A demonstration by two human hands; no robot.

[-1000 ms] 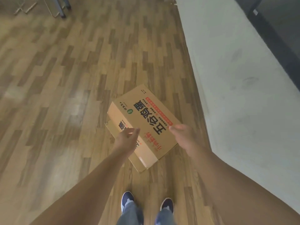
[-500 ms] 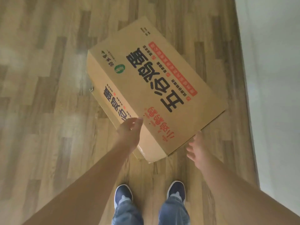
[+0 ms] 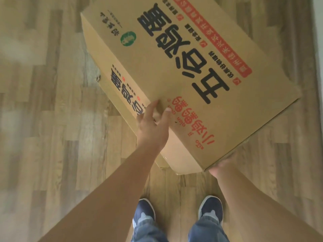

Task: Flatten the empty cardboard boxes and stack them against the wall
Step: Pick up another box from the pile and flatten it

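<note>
— Cardboard box (image 3: 174,81): where is it seen?

— It is seen in the upper middle of the head view, above a wood-patterned floor (image 3: 43,119), turned at an angle so that one corner points down toward the feet. Its broad printed face is shown to the camera, with large black characters, a red banner along the far edge, red characters near the low corner and a small green round mark. A narrower side panel with more black print is seen on the left.

— How is the left hand (image 3: 152,126) placed?

— It is laid on the edge where the broad face and the side panel meet. The thumb is set on the broad face and the fingers are stretched along the side panel, so the edge is grasped between them.

— And the right hand (image 3: 222,165)?

— Only part of it is shown, under the low corner of the box. The fingers are hidden beneath the cardboard, so whether they are curled or flat cannot be told. The corner is touched from below.

— Is anything else shown?

— Two dark blue shoes (image 3: 211,208) and blue jeans (image 3: 206,231) are seen at the bottom, below the box. A pale strip of wall (image 3: 319,49) is seen at the right edge, beside the floor.
</note>
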